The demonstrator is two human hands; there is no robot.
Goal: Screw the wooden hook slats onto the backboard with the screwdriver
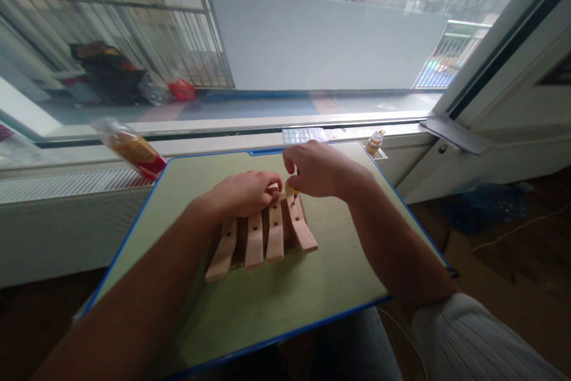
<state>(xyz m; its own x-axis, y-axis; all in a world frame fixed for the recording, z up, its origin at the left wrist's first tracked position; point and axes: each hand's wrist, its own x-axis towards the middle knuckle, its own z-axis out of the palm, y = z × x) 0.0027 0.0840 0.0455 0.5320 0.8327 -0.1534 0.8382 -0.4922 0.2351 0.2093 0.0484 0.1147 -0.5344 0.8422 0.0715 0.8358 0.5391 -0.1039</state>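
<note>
Several curved wooden slats (275,238) with dark holes lie side by side on a small table (348,238), joined into one wooden piece whose far part is hidden by my hands. My left hand (245,192) is closed on the far ends of the middle slats. My right hand (319,170) has its fingers curled round a screwdriver (296,191), of which only a bit of yellow and black handle and the metal shaft show. The shaft points down at the upper hole of the rightmost slat (301,229).
A large window fills the background. A bottle with a red label (134,149) leans at the left by the radiator (89,183). On the sill are a clear compartment tray (303,135) and a small bottle (375,141). A blue plastic bag (486,208) lies on the floor at right.
</note>
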